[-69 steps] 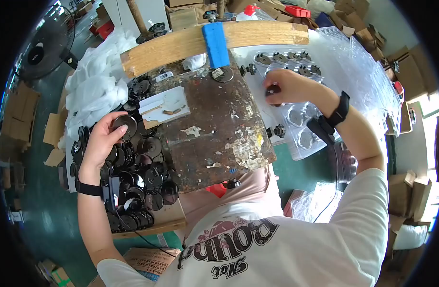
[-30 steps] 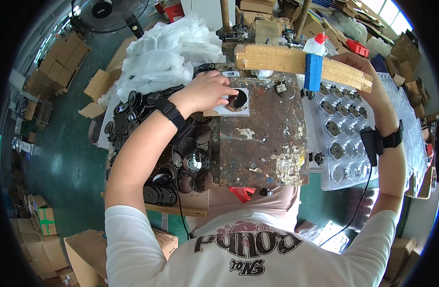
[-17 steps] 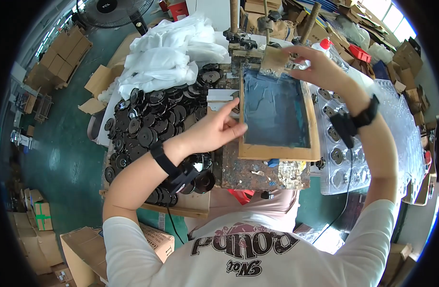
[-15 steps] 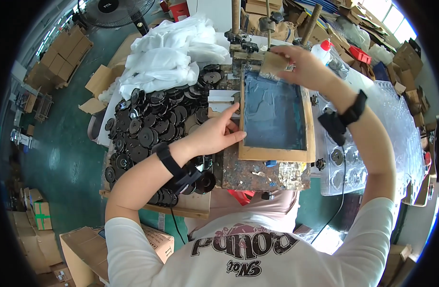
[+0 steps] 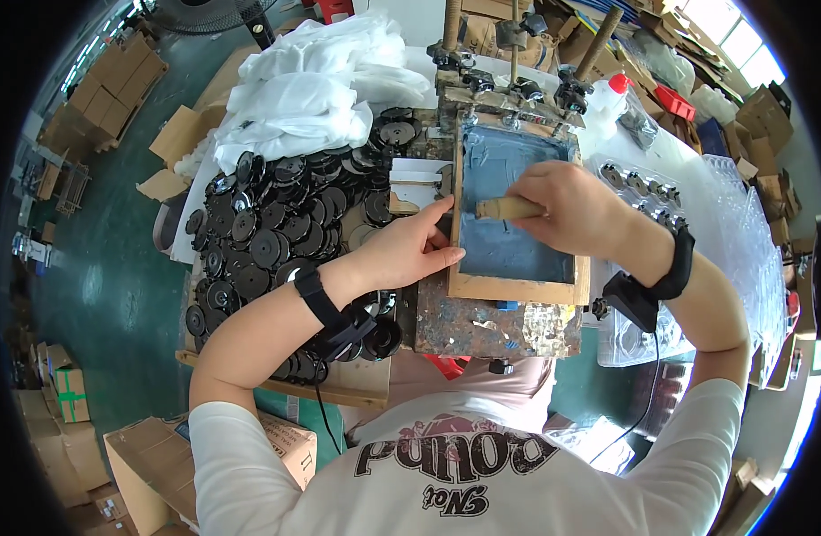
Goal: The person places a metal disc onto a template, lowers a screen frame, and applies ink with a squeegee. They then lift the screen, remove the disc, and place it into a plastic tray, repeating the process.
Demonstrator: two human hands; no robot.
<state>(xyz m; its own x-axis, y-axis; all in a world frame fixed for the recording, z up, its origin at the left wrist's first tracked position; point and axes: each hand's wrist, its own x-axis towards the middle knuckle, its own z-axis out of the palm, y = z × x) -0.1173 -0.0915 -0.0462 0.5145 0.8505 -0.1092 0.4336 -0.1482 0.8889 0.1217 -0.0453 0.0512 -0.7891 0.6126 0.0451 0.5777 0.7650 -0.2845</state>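
Observation:
A screen-printing frame (image 5: 517, 291) with wooden edges lies on the paint-stained bench, its mesh (image 5: 509, 255) smeared with grey-blue ink. My left hand (image 5: 410, 246) grips the frame's left edge, thumb on the wood and fingers at its outer side. Over the middle of the mesh, my right hand (image 5: 571, 210) is closed around a wooden squeegee (image 5: 509, 208). The squeegee lies crosswise; its blade edge is hidden beneath it and my hand. Left of the frame, a white fixture (image 5: 415, 185) holds a dark disc that partly shows.
Black round discs (image 5: 267, 250) are heaped to the left, beside white soft bags (image 5: 312, 107). Clamps and posts (image 5: 513, 36) stand behind the frame. At right are a red-capped bottle (image 5: 607, 98) and clear plastic trays (image 5: 643, 335), some with discs in them. Cables hang from both wrists.
My right hand has drawn the squeegee from the far end of the mesh toward me, tilting it over. My left hand stays at the frame's left edge.

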